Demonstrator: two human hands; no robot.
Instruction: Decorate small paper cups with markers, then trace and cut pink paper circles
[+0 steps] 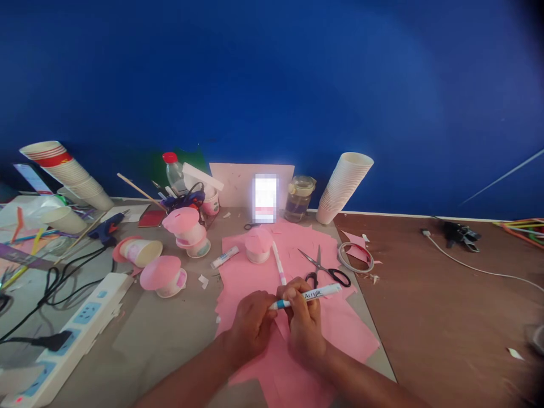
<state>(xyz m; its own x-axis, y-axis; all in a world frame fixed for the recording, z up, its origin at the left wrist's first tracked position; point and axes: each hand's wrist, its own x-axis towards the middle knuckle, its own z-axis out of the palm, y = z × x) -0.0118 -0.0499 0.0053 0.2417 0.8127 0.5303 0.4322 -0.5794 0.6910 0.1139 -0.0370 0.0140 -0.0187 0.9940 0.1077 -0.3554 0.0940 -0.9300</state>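
Observation:
An acrylic marker with a white barrel and a blue band lies in the grip of my right hand. Its banded end points left, right up against my left hand. The fingers of my left hand are curled closed, and what they hold is hidden. Both hands are over overlapping pink paper sheets. Just beyond them lie a white pen and open black-handled scissors. A small paper cup with a pink paper piece on it stands farther back on the sheets.
Left are more pink-trimmed cups, a glue gun and a power strip with black cables. Behind stand a glass jar, a cup stack and a bright blurred screen. A tape roll lies right.

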